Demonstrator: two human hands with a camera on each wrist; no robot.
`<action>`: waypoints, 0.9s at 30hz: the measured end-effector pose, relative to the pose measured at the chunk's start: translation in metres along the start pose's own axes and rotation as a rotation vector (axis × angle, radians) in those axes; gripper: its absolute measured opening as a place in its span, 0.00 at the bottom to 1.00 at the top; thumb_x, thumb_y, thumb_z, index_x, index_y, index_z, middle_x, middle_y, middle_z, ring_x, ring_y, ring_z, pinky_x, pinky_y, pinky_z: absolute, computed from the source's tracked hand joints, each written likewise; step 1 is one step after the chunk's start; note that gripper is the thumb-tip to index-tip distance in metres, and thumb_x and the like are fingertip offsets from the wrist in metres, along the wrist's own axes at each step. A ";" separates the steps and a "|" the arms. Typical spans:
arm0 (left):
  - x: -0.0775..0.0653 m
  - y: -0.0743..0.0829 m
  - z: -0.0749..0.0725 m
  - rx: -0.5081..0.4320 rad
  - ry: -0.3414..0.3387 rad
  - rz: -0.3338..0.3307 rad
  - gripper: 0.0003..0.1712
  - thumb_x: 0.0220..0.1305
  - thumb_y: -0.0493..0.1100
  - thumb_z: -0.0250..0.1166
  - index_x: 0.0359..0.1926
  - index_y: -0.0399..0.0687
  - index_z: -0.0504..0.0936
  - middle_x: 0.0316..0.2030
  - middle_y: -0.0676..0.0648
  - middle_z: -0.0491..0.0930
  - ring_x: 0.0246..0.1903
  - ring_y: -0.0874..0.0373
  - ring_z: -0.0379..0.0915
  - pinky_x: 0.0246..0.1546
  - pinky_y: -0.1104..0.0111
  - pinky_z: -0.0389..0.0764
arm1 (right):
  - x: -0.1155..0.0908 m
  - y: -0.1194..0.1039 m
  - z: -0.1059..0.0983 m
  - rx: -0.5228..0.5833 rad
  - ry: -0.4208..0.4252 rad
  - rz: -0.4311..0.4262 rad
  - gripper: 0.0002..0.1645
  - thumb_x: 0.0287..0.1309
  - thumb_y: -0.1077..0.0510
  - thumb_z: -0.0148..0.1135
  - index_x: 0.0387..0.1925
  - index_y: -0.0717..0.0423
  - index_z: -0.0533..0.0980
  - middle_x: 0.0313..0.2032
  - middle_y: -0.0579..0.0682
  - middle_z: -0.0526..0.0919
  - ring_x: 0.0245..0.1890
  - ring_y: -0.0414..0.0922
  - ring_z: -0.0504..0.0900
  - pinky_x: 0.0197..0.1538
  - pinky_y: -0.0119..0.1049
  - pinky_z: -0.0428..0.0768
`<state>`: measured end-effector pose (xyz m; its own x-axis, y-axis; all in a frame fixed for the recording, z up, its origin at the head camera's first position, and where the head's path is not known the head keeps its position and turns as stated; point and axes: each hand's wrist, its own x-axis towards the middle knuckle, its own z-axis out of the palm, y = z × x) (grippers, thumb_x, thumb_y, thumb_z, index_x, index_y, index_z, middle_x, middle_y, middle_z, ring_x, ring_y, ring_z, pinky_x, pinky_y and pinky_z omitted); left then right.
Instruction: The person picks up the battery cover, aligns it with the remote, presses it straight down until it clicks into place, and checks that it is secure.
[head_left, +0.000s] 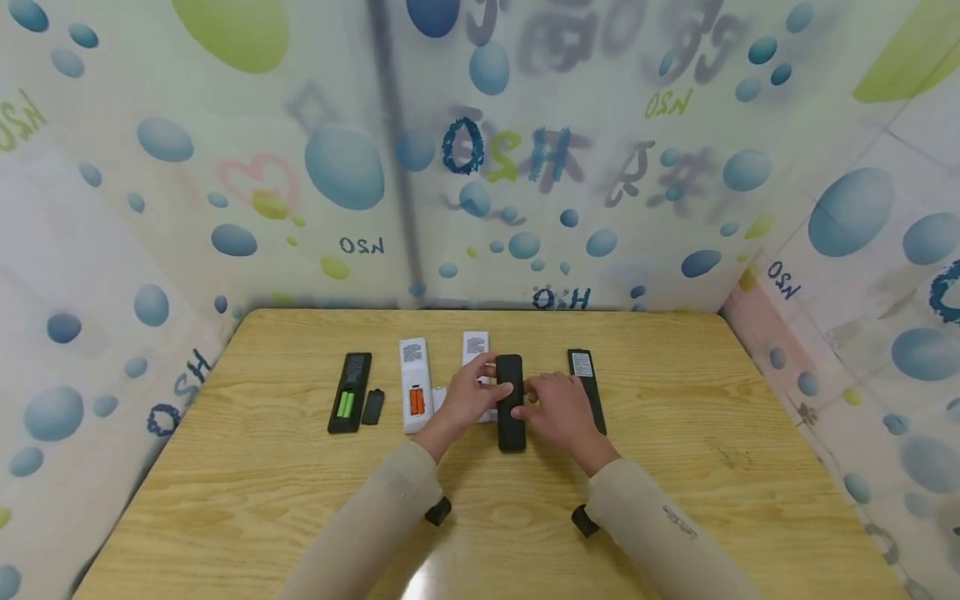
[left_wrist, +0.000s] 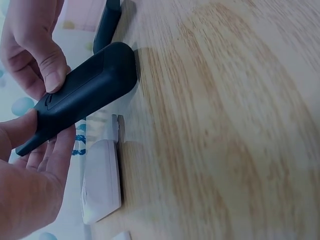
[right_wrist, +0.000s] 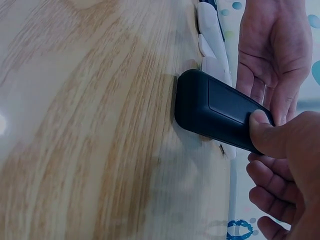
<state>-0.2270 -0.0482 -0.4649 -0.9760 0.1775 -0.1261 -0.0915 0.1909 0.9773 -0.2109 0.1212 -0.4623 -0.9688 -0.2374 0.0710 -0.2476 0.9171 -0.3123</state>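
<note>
A black remote control (head_left: 511, 433) is held back side up above the table, its lower end near the wood. My left hand (head_left: 467, 400) grips its far part from the left, thumb on top and fingers underneath. From the right, my right hand (head_left: 561, 408) holds the same remote, its thumb on the battery cover (right_wrist: 230, 106) near an arrow mark (left_wrist: 49, 100). The cover sits in place, so the compartment inside is hidden. Behind my left hand a white remote (head_left: 476, 343) lies partly covered from view. Another black remote (head_left: 582, 364) lies beyond my right hand.
To the left lie a black remote (head_left: 357, 368) with green batteries (head_left: 346, 405), a loose black cover (head_left: 372, 407), and a white remote (head_left: 413, 367) with orange batteries (head_left: 417, 401). A white cover (head_left: 438, 397) lies beside it. Patterned curtains (head_left: 480, 275) enclose the wooden table (head_left: 225, 500).
</note>
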 end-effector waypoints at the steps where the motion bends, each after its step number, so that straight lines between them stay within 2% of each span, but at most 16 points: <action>1: 0.000 0.000 0.000 0.000 0.000 0.002 0.33 0.63 0.36 0.66 0.68 0.47 0.68 0.53 0.37 0.76 0.45 0.46 0.81 0.41 0.60 0.86 | 0.000 0.000 0.000 0.005 0.006 0.000 0.22 0.52 0.41 0.72 0.42 0.50 0.82 0.30 0.42 0.81 0.37 0.44 0.74 0.52 0.46 0.72; 7: 0.000 0.000 0.000 -0.001 0.005 0.001 0.33 0.63 0.36 0.66 0.68 0.47 0.68 0.53 0.37 0.76 0.45 0.46 0.81 0.41 0.61 0.86 | 0.002 0.002 0.001 0.013 -0.007 -0.001 0.21 0.52 0.41 0.71 0.43 0.49 0.82 0.31 0.42 0.82 0.37 0.43 0.75 0.52 0.46 0.71; 14: -0.001 0.002 -0.001 -0.048 0.014 -0.022 0.33 0.62 0.35 0.67 0.67 0.45 0.68 0.54 0.36 0.75 0.46 0.45 0.81 0.42 0.58 0.86 | 0.001 0.002 -0.002 -0.009 -0.069 -0.038 0.28 0.49 0.38 0.71 0.46 0.51 0.80 0.35 0.43 0.81 0.41 0.45 0.75 0.58 0.50 0.69; 18: -0.007 0.013 -0.004 -0.053 -0.010 -0.041 0.33 0.63 0.33 0.65 0.68 0.41 0.66 0.55 0.34 0.75 0.45 0.47 0.81 0.44 0.57 0.86 | -0.001 0.002 -0.002 -0.013 -0.067 -0.052 0.31 0.48 0.37 0.71 0.49 0.51 0.79 0.37 0.44 0.82 0.44 0.46 0.75 0.60 0.50 0.68; 23: -0.017 0.028 -0.005 -0.053 -0.023 -0.049 0.33 0.64 0.31 0.63 0.68 0.37 0.65 0.56 0.32 0.73 0.47 0.43 0.81 0.46 0.57 0.85 | -0.003 0.002 -0.002 -0.001 -0.028 -0.078 0.30 0.47 0.38 0.72 0.46 0.52 0.80 0.35 0.45 0.82 0.41 0.46 0.76 0.56 0.49 0.70; 27: -0.010 0.017 -0.003 -0.065 -0.015 -0.048 0.34 0.64 0.32 0.64 0.70 0.39 0.64 0.56 0.33 0.73 0.49 0.40 0.80 0.45 0.57 0.85 | -0.003 0.004 -0.003 0.009 -0.018 -0.078 0.28 0.47 0.38 0.72 0.45 0.52 0.81 0.34 0.45 0.82 0.39 0.45 0.75 0.54 0.48 0.71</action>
<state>-0.2197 -0.0495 -0.4461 -0.9672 0.1838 -0.1751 -0.1513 0.1366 0.9790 -0.2085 0.1262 -0.4610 -0.9463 -0.3137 0.0787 -0.3221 0.8927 -0.3152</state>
